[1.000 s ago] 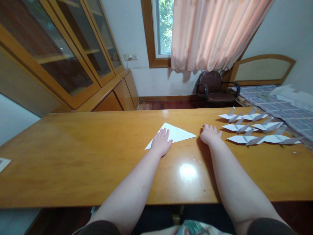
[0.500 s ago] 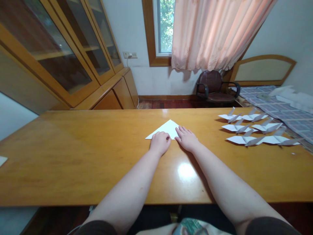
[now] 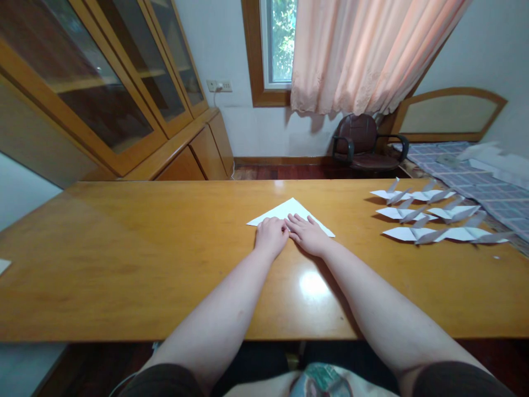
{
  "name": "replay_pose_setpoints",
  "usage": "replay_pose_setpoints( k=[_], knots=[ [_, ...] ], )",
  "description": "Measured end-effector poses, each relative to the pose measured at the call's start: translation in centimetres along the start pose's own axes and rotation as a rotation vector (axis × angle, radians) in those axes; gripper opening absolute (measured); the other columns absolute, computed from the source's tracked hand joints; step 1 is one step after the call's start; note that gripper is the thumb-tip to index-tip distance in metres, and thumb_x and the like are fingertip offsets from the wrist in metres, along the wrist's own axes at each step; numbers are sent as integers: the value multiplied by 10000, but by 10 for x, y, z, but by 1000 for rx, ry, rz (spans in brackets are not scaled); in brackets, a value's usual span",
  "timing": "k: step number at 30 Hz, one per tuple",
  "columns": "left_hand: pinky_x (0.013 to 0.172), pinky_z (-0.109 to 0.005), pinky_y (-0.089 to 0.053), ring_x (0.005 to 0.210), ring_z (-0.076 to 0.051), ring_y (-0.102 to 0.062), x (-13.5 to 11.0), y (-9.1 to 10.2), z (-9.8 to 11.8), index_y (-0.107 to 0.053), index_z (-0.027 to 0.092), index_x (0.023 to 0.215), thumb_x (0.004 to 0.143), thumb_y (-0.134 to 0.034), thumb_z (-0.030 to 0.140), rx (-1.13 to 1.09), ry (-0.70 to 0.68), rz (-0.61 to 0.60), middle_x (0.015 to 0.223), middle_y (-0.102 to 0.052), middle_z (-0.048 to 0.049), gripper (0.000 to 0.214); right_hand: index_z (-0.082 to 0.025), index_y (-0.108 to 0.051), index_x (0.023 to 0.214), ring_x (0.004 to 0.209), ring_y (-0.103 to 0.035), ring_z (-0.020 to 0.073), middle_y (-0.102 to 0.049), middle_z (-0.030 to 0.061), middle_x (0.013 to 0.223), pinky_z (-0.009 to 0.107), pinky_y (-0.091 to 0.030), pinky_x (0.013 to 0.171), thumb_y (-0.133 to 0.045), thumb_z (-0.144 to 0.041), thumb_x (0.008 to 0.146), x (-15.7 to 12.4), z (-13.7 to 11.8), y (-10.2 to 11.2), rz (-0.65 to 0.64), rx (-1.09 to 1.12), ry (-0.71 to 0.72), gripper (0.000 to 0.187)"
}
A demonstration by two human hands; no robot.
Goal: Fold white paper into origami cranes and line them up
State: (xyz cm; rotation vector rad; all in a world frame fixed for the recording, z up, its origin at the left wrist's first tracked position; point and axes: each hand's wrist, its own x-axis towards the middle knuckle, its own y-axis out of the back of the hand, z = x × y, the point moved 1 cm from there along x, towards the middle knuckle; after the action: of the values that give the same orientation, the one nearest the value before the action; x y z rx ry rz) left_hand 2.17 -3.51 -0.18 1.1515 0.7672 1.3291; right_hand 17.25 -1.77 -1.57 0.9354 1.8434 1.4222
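A white sheet of paper folded into a triangle [image 3: 285,209] lies flat on the wooden table [image 3: 165,264], its point towards the far side. My left hand [image 3: 271,237] is closed at the near folded edge, fingers curled and pressing on the paper, thumb side inward. What is under its fingertips is partly hidden. Beside it, my right hand [image 3: 308,234] rests flat on the paper with fingers stretched out, its fingertips close to the left hand. The right corner of the triangle shows past the right hand.
Several folded white paper cranes [image 3: 413,234] stand in rows at the table's right end. A piece of white paper [image 3: 3,266] lies at the far left edge. Beyond the table are a brown armchair [image 3: 363,146], a bed [image 3: 446,165] and a glass-fronted cabinet [image 3: 124,94].
My right hand has slid left along the near edge towards the left hand, uncovering the right corner. The triangle has turned slightly clockwise. My left hand stays nearly in place.
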Motion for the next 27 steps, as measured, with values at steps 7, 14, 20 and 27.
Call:
replay_pose_setpoints(
  k=[7,14,20,27],
  knots=[
    [861,-345,-423,955,-221,-559,1,0,0,-690,226,758,824,-572,310,-38,100,23,923,-681,-43,158,-253,-282,1494,1448,-201,242,-229,52,1565,543,-163,1150,-234,-498,975,1,-1,0,-16,0,-18,577],
    [930,-377,-404,1007,-232,-542,1,2,-6,-705,248,710,770,-608,282,-44,215,68,979,-687,-36,119,-267,-261,1501,1451,-189,239,-221,43,1569,544,-155,1151,-265,-449,971,1,1,-1,-30,-16,-13,560],
    [938,-402,-417,1021,-253,-542,3,5,-22,-687,243,693,758,-584,273,1,271,103,967,-685,-47,126,-251,-256,1503,1451,-191,239,-211,43,1572,546,-144,1153,-274,-441,967,2,1,0,-41,-14,-13,569],
    [971,-408,-413,1089,-271,-533,0,16,-46,-709,223,715,774,-536,248,81,334,97,1044,-682,-82,184,-253,-260,1502,1447,-203,247,-222,52,1569,545,-148,1151,-303,-421,961,1,0,2,-33,-4,-3,568]
  ],
)
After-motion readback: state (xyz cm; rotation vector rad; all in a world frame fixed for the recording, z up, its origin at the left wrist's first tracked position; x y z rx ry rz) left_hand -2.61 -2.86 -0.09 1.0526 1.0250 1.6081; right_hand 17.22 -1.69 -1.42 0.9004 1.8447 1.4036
